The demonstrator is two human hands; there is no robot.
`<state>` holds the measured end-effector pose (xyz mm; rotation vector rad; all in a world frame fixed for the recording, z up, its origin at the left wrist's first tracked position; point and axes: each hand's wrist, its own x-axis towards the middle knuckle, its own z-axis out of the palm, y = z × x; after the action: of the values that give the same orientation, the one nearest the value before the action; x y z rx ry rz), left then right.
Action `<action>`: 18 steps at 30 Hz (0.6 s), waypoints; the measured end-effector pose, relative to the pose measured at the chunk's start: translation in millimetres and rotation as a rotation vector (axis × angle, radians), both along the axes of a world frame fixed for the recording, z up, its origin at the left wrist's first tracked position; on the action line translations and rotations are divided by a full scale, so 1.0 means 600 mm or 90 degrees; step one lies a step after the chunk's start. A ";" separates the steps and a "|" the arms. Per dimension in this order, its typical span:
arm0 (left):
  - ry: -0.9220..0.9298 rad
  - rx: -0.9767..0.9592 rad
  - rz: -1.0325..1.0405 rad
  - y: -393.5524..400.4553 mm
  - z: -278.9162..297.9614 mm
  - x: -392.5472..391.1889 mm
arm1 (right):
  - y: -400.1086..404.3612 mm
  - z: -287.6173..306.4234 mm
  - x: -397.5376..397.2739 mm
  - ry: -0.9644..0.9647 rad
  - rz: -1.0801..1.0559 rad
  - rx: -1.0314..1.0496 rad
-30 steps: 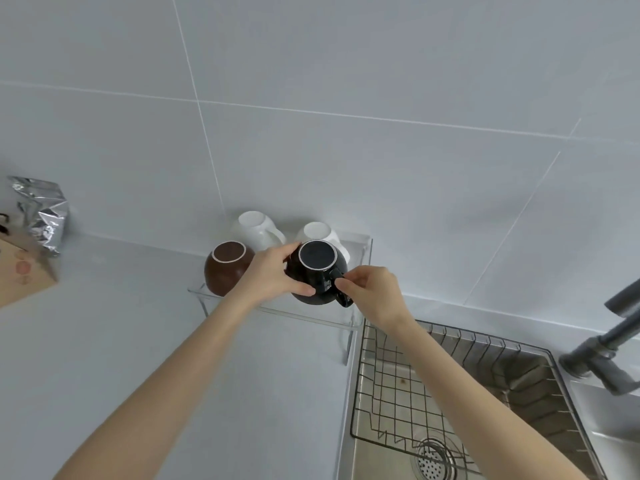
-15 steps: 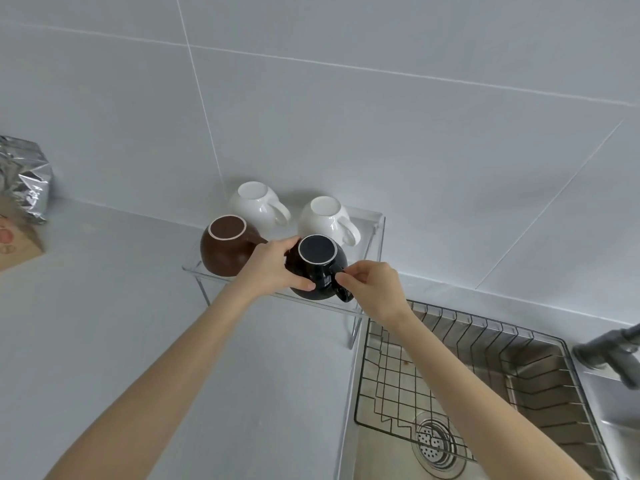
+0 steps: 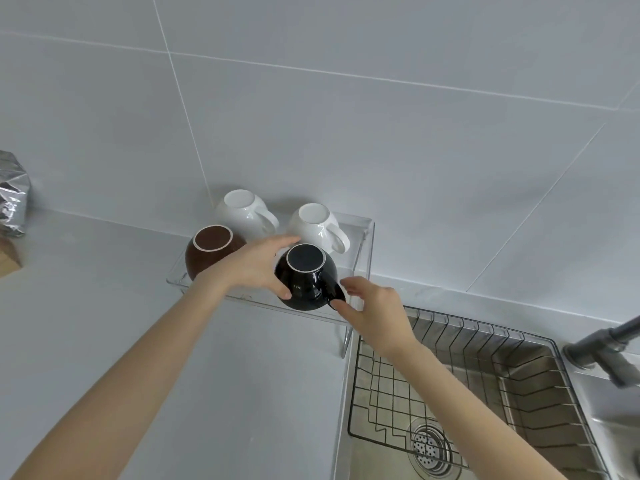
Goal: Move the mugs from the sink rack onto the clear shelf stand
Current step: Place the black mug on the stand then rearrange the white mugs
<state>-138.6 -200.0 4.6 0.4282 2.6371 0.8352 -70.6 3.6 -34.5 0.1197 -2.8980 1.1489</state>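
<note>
A black mug (image 3: pixel 306 275) stands upside down at the front right of the clear shelf stand (image 3: pixel 365 237). My left hand (image 3: pixel 254 268) lies against its left side with fingers stretched out and the thumb touching the mug. My right hand (image 3: pixel 375 313) hovers at the handle, finger and thumb apart on either side of it. A brown mug (image 3: pixel 211 251) and two white mugs (image 3: pixel 242 213) (image 3: pixel 315 225) also sit upside down on the stand. The wire sink rack (image 3: pixel 450 372) holds no mugs that I can see.
The stand is on a grey counter against a tiled wall, just left of the steel sink with its drain (image 3: pixel 429 445). A grey faucet (image 3: pixel 602 344) reaches in from the right. A foil bag (image 3: pixel 12 199) sits at the far left.
Both hands gripped the black mug before; now the fingers have loosened and spread, and the mug rests on the stand. The camera has tilted down slightly.
</note>
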 end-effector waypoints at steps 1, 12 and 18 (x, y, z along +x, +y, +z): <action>-0.017 -0.003 -0.023 -0.005 0.001 -0.008 | -0.001 -0.007 0.007 0.024 0.001 -0.009; -0.033 0.132 -0.022 -0.017 -0.012 -0.011 | 0.006 -0.003 -0.008 0.082 0.011 -0.130; 0.049 0.125 0.038 -0.010 -0.015 0.015 | 0.018 0.008 -0.038 0.077 0.037 -0.121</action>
<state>-129.6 -205.8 -4.3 0.4418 2.6598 1.1241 -93.4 14.1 -29.4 0.2617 -2.6814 1.3677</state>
